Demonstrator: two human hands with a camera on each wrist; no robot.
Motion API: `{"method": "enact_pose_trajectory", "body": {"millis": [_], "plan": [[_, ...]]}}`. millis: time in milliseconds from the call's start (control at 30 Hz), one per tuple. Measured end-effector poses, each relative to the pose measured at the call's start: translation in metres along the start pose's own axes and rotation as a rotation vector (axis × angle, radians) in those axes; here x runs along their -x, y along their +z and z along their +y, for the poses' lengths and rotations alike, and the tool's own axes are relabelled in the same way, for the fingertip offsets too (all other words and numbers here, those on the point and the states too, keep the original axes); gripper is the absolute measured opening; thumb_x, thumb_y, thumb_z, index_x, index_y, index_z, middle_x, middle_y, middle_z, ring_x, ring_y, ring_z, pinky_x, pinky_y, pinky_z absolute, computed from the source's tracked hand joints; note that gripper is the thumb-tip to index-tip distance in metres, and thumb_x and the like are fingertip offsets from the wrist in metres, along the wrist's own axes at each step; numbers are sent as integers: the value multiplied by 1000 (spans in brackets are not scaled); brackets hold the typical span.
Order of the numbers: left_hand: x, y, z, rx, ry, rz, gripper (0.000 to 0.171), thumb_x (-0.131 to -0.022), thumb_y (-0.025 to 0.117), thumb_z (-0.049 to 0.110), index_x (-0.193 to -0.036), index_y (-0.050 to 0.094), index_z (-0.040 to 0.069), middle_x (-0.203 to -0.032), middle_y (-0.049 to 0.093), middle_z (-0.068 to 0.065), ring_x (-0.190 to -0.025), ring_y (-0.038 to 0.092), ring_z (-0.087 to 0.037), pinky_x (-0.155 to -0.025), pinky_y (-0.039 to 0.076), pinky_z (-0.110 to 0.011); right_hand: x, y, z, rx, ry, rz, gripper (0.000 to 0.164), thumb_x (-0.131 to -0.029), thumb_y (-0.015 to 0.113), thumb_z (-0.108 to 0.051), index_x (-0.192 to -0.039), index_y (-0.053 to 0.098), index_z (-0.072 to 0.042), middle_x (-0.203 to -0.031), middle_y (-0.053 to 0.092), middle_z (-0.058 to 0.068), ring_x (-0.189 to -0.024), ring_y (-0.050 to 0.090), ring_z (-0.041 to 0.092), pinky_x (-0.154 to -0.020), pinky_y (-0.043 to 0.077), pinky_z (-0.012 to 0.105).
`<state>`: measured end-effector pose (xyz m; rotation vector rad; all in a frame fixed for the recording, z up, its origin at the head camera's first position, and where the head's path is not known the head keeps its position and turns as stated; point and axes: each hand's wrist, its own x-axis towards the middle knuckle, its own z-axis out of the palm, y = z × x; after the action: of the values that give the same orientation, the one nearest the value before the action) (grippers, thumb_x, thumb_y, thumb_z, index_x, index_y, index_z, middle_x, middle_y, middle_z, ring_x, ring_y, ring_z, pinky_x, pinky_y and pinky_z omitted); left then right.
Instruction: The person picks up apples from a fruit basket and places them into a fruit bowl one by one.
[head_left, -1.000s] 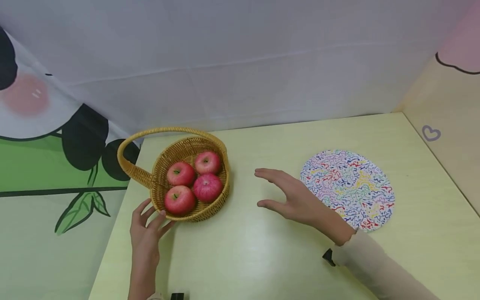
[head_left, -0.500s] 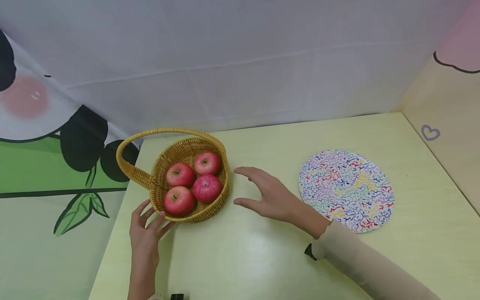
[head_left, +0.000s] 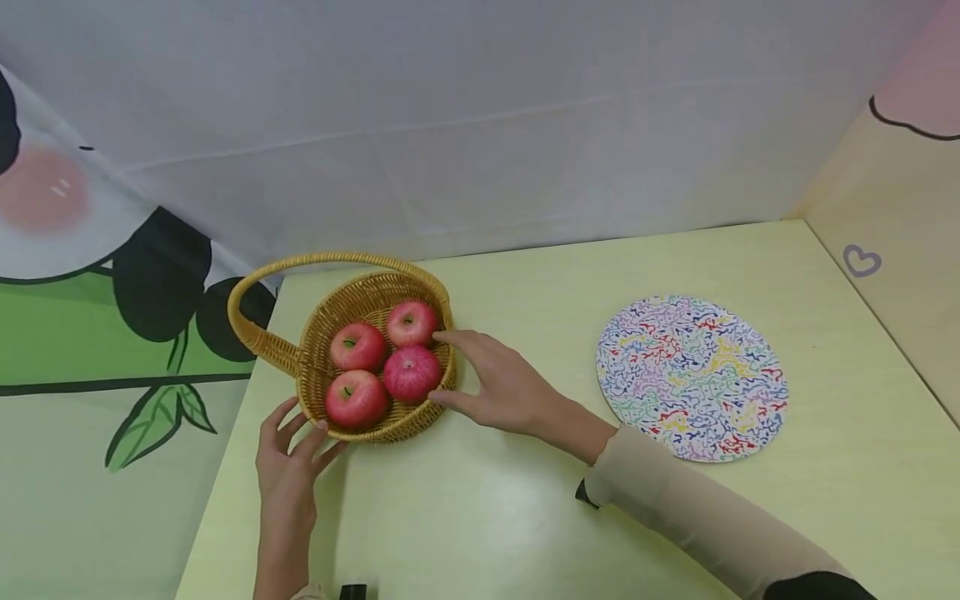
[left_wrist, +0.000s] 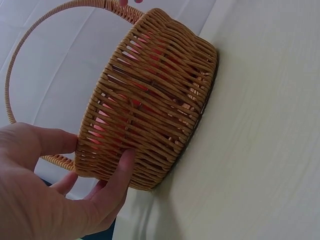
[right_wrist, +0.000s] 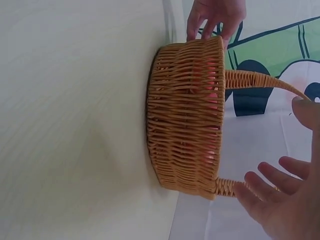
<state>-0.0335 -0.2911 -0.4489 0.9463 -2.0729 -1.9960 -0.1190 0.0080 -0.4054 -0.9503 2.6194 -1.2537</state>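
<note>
A round wicker basket (head_left: 403, 429) with a tall arched handle (head_left: 273, 350) stands at the table's left. Inside lie red apples (head_left: 356, 400) and a darker magenta, finely streaked round piece (head_left: 412, 374). My left hand (head_left: 287, 483) touches the basket's near left side. Its thumb and fingers (left_wrist: 112, 192) spread against the outer weave and rim in the left wrist view. My right hand (head_left: 510, 387) reaches over the basket's right rim, thumb and fingers apart, beside the magenta piece. Nothing is held in it. In the right wrist view its fingers (right_wrist: 265, 190) hover above the rim.
A round mat (head_left: 693, 379) with a multicoloured squiggle pattern lies on the pale table (head_left: 480, 508) to the right. A white cloth (head_left: 487, 150) hangs behind the table. Printed panels stand left and right.
My right hand has moved left from near the patterned mat to the basket's right rim, its fingers still apart. My left hand and the basket have stayed in place.
</note>
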Motion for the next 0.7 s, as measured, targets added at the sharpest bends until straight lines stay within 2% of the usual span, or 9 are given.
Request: {"method": "enact_pose_trajectory", "body": {"millis": [233,400,700], "plan": [[1,0,0,12,11,5,66,-103,66,17,-159,32,27,-145,43,2,-115,61,-12,-78,65,-27,-14,8,-8,12,-8,-18,75,-93,76,-46,-154,47,-12,-153,55,5,-144,50,24,-120,44,44],[0,0,-1,16,18,6,66,-103,65,16,-159,32,27,-141,45,5,-113,62,-11,-78,65,-27,-20,13,-13,40,57,-51,78,-94,74,-48,-156,43,-12,-157,51,5,-147,47,25,-118,46,45],[0,0,-3,30,27,9,65,-103,66,15,-158,33,26,-136,47,7,-110,64,-8,-76,65,-27,-31,24,-10,93,72,-86,73,-95,73,-46,-154,45,-12,-153,53,7,-139,52,24,-106,56,41]]}}
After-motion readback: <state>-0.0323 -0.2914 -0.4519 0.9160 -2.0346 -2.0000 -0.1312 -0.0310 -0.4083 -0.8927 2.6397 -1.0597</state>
